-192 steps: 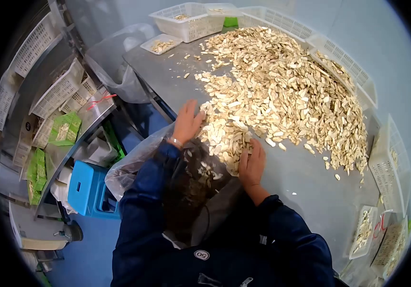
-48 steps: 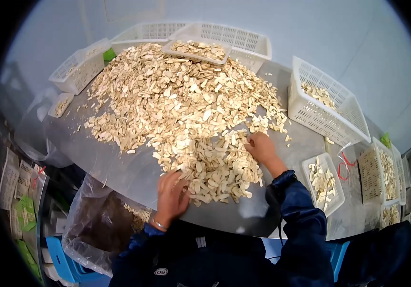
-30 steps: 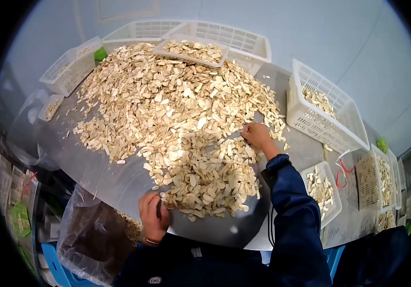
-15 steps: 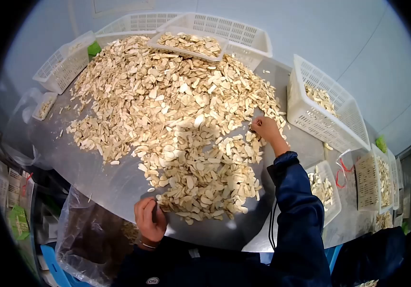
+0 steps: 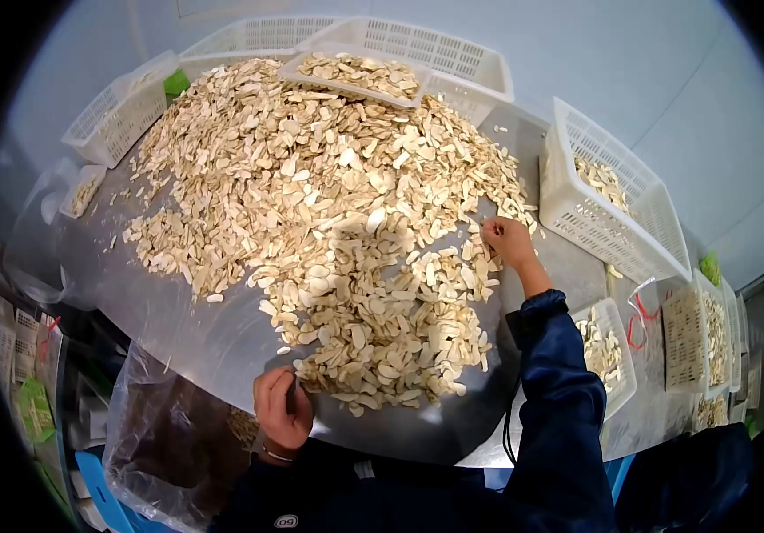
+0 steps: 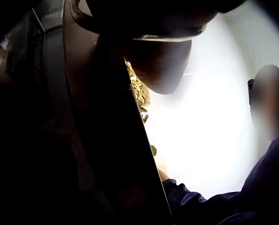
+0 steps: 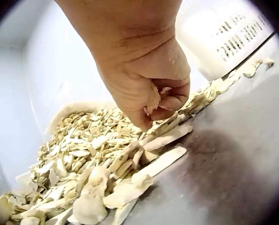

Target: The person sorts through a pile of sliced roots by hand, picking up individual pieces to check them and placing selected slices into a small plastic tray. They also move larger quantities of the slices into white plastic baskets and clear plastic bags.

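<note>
A large heap of pale dried slices [image 5: 311, 169] covers the table, with a looser spread [image 5: 382, 346] reaching toward the front edge. My right hand [image 5: 508, 242] is low at the heap's right side, fingers curled in. In the right wrist view, the right hand [image 7: 149, 75] pinches a small pale slice [image 7: 153, 99], mostly hidden by the fingers. My left hand [image 5: 282, 409] rests at the table's front edge, left of the spread, fingers loosely bent with a dark gap beside the thumb. The left wrist view is mostly dark, showing the hand [image 6: 160, 65] above the table edge.
White perforated baskets stand behind the heap and at right, including a large basket [image 5: 608, 191]. A shallow tray [image 5: 611, 391] of slices lies near my right sleeve. A tray [image 5: 360, 80] sits on the heap's back. Below left hangs a clear plastic bag [image 5: 155, 444].
Earlier both hands were round slices at the bag, then at the spread. The left hand has drawn back to the table edge. The right hand has moved slightly right along the heap.
</note>
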A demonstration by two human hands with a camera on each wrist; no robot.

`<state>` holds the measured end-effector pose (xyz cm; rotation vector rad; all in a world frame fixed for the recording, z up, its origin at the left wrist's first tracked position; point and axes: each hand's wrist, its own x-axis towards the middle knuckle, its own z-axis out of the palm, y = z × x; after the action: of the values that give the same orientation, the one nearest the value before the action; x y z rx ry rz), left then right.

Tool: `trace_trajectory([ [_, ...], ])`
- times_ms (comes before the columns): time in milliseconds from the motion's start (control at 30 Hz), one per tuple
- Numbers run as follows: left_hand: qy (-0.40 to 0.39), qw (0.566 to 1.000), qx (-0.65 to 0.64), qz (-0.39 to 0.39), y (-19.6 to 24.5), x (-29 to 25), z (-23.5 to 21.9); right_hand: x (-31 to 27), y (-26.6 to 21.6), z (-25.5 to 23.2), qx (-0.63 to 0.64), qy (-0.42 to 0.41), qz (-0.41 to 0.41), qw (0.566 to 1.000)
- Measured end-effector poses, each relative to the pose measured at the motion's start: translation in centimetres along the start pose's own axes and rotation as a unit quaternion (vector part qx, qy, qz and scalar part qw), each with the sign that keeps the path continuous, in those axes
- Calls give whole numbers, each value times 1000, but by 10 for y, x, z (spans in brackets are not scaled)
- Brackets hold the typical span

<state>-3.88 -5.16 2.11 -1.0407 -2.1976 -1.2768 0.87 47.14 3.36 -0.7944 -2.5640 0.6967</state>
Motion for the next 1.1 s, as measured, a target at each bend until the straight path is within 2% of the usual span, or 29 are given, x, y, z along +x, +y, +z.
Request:
trace_trajectory([
  [67,-2,1000,-4,1,1,0,1,0,0,-4,-29,6,-15,999],
  [167,-2,1000,-8,1,0,1,2,1,-9,-6,-54,-39,10,998],
  [267,0,1000,-7,-1,0,0,2,3,-12,-1,-136,-5,-54,989],
  [367,4,1000,-6,-4,0,-2,2,3,-23,-6,-161,-48,-21,986],
  [467,2,1000,-9,-4,-1,-3,3,2,-26,-7,-214,-57,-95,970],
  [567,-2,1000,-7,-5,1,-2,3,2,-22,-7,-244,-80,-123,959],
  [633,-5,1000,-10,-7,1,-2,2,3,-5,-10,-62,-87,-67,992],
  [667,-4,1000,-10,-9,2,-2,2,1,-2,-15,30,-89,-37,995],
  [700,-2,1000,-11,-11,2,-2,2,-4,0,-18,122,-25,-46,991],
  [733,2,1000,-12,-13,2,-2,3,-9,3,-26,237,-52,40,969],
  [767,1,1000,-15,-17,3,-1,3,-16,3,-37,347,-77,124,927],
  [800,0,1000,-19,-21,3,-2,3,-25,-4,-49,448,-101,206,864],
  [833,-3,999,-23,-25,4,-3,3,-35,-11,-55,402,-114,200,886],
  [933,-7,999,-29,-20,0,-6,4,-49,16,-51,258,-190,116,940],
  [967,-10,999,-30,-26,0,-7,4,-53,18,-47,176,-163,124,963],
  [1067,-14,999,-31,-39,1,-8,3,-58,20,-36,24,-112,37,993],
  [1100,-13,999,-32,-42,1,-8,4,-59,20,-35,22,-101,38,994],
])
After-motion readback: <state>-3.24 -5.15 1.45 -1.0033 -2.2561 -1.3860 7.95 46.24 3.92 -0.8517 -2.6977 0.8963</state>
